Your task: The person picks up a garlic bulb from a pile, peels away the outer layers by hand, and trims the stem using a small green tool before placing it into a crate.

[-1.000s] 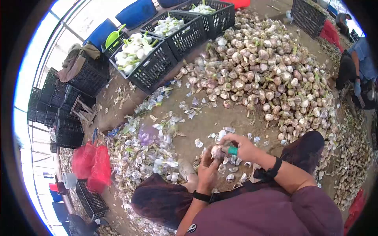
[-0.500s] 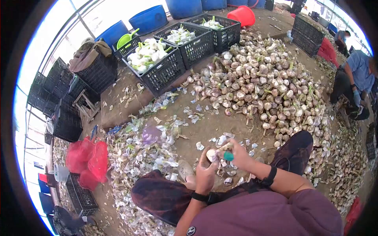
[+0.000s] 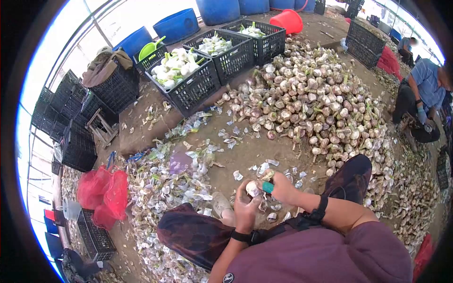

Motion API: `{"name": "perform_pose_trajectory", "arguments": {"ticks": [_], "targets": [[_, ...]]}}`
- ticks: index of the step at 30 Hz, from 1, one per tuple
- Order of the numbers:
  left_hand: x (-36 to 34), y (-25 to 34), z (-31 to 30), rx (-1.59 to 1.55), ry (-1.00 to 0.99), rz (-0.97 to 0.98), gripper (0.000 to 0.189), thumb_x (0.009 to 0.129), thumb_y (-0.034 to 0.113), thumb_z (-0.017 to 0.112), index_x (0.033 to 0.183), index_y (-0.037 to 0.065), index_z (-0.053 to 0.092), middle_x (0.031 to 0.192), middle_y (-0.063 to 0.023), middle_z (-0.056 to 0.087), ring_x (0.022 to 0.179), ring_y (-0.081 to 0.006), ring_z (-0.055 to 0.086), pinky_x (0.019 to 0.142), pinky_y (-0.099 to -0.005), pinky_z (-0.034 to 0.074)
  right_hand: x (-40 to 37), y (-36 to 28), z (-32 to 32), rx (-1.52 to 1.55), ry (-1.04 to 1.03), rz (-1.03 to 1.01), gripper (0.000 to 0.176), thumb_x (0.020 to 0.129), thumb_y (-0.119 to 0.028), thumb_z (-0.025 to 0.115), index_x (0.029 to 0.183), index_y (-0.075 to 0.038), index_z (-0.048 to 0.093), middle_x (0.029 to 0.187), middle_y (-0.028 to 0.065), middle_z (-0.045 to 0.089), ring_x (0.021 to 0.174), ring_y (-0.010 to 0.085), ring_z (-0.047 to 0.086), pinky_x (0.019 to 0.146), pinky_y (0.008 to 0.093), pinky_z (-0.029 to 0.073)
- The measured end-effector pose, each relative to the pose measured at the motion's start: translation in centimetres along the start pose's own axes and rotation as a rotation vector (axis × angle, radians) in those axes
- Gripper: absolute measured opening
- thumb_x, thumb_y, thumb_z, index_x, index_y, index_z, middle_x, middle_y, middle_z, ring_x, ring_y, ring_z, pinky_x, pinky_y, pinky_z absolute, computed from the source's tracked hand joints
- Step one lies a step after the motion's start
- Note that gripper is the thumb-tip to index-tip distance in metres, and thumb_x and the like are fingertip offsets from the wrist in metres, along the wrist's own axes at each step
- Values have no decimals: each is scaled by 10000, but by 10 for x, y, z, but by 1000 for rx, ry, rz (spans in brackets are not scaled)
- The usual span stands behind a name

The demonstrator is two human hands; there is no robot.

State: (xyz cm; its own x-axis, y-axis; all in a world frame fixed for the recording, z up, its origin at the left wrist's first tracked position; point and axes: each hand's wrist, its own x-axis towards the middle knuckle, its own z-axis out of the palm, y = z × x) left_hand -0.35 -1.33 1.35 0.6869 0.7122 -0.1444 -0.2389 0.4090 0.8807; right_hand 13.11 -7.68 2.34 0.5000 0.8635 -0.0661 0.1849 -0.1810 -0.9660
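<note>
My left hand (image 3: 245, 210) cups a whitish garlic bulb (image 3: 252, 189) between thumb and fingers, low above the ground in front of my lap. Against the bulb's right side, my right hand (image 3: 286, 189) is closed, with a green band or cover (image 3: 267, 187) at its thumb. A tan piece of garlic skin (image 3: 268, 176) shows at the fingertips of that hand. Loose white peelings (image 3: 271, 217) lie on the soil just below both hands. A large heap of unpeeled garlic bulbs (image 3: 311, 99) rises ahead and to the right.
Black crates of peeled garlic (image 3: 186, 94) stand ahead, one with a green scoop (image 3: 151, 48). A red bucket (image 3: 288, 21) and blue tubs (image 3: 177, 24) are behind them. Red net bags (image 3: 104, 193) and a peelings pile (image 3: 174, 207) lie left. A co-worker (image 3: 422, 94) sits right.
My right hand has shifted slightly, bringing its green-covered thumb close against the bulb. More of the bulb's white side shows. My left hand keeps its hold.
</note>
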Motion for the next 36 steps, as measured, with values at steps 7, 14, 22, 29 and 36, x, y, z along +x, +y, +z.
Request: {"name": "perform_pose_trajectory", "arguments": {"ticks": [7,14,22,29,36], "targets": [[0,0,-1,13,-79,-79,481,842,44,537,1288,-44,380,1177,-119,528,1065,-204,533,932,-344,426,-5,-14,-23,-90,-160,-44,226,872,-227,582,911,-14,514,715,139,592,656,229,562,608,360,428],[5,-20,-10,-393,-98,-266,457,935,299,482,1259,-13,404,1211,-126,517,1095,-259,529,955,-396,407,-3,-22,-33,-168,-161,-137,222,865,-187,574,974,2,532,787,192,606,689,288,554,661,368,441],[6,-11,6,-131,23,-66,410,883,54,530,1255,18,363,1163,-109,508,1053,-204,521,928,-347,420,-5,-14,-28,34,-92,137,261,841,-184,616,990,29,591,818,142,643,737,156,565,693,326,455],[5,-13,7,125,41,105,476,782,-50,586,1210,5,386,1143,-97,504,1037,-172,519,913,-303,416,-4,-25,-24,100,-91,420,234,802,-153,622,913,52,601,751,142,632,691,230,603,624,379,461],[1,-7,5,76,109,-10,406,838,74,572,1206,-3,418,1104,-91,524,998,-172,537,865,-293,442,-5,-7,-14,-452,148,-212,331,641,-28,543,965,41,538,869,241,585,790,431,561,697,461,457]]}}
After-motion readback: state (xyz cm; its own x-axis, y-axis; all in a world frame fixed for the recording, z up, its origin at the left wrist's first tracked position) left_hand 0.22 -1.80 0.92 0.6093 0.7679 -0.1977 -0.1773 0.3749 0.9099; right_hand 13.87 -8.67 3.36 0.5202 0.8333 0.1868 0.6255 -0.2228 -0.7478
